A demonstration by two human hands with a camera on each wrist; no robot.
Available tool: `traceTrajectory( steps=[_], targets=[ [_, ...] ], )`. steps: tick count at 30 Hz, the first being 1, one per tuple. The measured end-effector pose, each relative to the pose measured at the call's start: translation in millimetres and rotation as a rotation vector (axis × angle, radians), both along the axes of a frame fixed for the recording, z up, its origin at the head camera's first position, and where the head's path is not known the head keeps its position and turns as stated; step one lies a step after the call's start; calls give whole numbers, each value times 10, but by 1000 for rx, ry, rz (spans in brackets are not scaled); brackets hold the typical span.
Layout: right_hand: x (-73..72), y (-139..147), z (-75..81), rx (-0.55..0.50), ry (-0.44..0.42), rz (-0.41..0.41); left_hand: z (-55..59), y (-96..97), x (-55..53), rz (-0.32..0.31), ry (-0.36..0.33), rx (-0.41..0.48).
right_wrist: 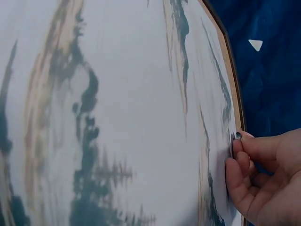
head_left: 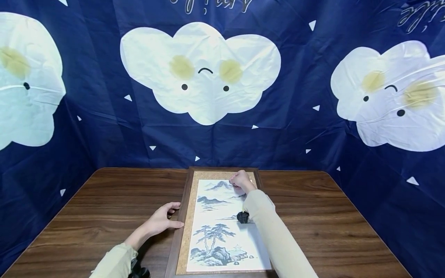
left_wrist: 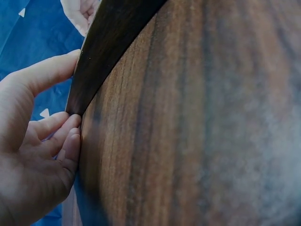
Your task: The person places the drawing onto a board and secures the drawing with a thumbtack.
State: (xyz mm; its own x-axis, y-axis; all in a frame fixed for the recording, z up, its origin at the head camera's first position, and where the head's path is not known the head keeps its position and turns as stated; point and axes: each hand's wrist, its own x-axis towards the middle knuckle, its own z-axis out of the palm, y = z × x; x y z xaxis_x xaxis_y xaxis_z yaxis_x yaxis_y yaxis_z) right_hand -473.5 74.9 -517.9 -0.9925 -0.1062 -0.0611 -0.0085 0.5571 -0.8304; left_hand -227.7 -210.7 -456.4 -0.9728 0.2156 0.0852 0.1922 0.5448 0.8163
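Note:
An ink landscape print [head_left: 212, 216] of mountains and pines lies on a cork board [head_left: 183, 247] with a brown wooden frame [head_left: 189, 181]. My left hand [head_left: 160, 221] rests against the frame's left side, thumb and fingertips touching its outer edge; the left wrist view shows these fingers [left_wrist: 70, 146] along the dark frame side [left_wrist: 101, 54]. At the print's top edge, right of its middle, my right hand [head_left: 242, 180] pinches a small dark pin-like piece [right_wrist: 238, 135] between thumb and forefinger. Its other fingers [right_wrist: 240, 181] curl against the paper.
The board lies on a brown wood-grain table [head_left: 306, 216], its far end at the table's back edge. A dark blue curtain [head_left: 299, 143] with white clouds hangs behind and at both sides. Each wrist wears a small black camera, such as the right one [head_left: 242, 217].

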Motion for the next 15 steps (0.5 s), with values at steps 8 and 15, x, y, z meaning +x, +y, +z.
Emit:
traceTrajectory(
  steps=[8,15],
  targets=[
    [-167,7,-176,-66,-13,39,-13,-6,-14,20,-2,14],
    [227,-60,270,-10,-72,-24,-40,4,-22,26,-8,33]
  ],
)
